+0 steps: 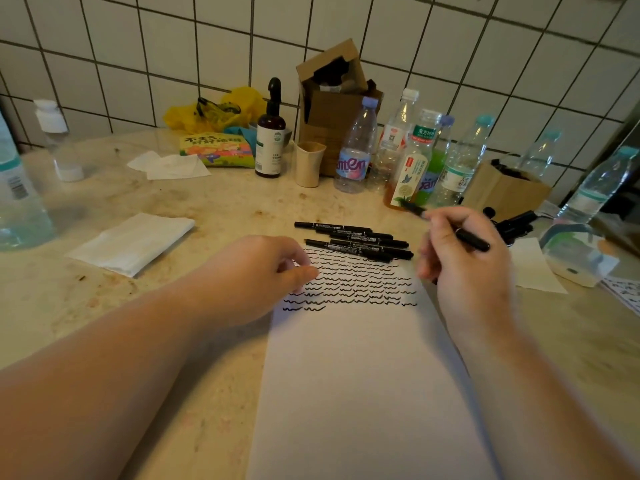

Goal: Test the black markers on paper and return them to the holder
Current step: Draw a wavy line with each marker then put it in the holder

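Note:
A white sheet of paper (363, 375) lies in front of me, its upper part covered with rows of black wavy test marks (353, 285). Several black markers (356, 239) lie side by side at the paper's far edge. My right hand (464, 268) is shut on one black marker (467, 237), held above the paper's right edge with its tip pointing away to the left. My left hand (263, 271) rests on the paper's left edge, fingers curled, holding nothing. A brown cardboard holder (502, 190) with dark marker ends inside stands at the right. More black markers (516, 223) lie beside it.
Several plastic bottles (408, 154) stand behind the markers, with a beige cup (309, 164), a brown spray bottle (271, 133) and a tall cardboard box (332, 98). Folded tissue (131, 242) lies at the left. A large water bottle (17, 195) stands far left. The tiled wall closes the back.

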`<move>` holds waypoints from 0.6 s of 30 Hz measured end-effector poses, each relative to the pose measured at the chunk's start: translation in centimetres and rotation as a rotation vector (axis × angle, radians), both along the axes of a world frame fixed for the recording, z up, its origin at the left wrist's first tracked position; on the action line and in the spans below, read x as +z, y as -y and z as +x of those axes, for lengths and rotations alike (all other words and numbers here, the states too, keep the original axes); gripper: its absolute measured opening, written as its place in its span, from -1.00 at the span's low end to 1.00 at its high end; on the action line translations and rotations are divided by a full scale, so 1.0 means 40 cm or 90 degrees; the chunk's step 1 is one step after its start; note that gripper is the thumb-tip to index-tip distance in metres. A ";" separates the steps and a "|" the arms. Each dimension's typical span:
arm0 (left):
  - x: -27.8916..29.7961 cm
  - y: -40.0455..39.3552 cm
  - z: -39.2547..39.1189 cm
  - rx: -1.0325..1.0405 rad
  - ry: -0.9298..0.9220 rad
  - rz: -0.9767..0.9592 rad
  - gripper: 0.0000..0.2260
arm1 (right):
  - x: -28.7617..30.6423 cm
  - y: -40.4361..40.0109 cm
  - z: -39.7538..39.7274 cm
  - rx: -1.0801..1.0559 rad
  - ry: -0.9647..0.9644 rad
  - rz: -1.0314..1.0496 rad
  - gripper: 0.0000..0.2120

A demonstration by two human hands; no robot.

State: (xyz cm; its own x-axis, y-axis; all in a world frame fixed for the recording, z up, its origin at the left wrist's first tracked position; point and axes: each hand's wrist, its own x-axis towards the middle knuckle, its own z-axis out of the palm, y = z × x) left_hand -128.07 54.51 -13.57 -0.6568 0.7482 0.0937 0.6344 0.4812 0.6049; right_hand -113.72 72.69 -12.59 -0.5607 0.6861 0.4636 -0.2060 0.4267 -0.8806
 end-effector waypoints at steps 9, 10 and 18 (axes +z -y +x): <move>-0.007 -0.004 0.004 -0.012 0.005 -0.020 -0.86 | 0.003 -0.071 0.001 -0.292 0.173 0.058 -0.86; -0.008 -0.004 0.003 -0.009 0.007 -0.018 -0.87 | 0.002 -0.079 0.002 -0.304 0.188 0.068 -0.83; -0.017 -0.007 -0.006 0.003 0.001 -0.013 -0.88 | 0.013 -0.080 -0.001 -0.224 0.017 -0.055 -0.49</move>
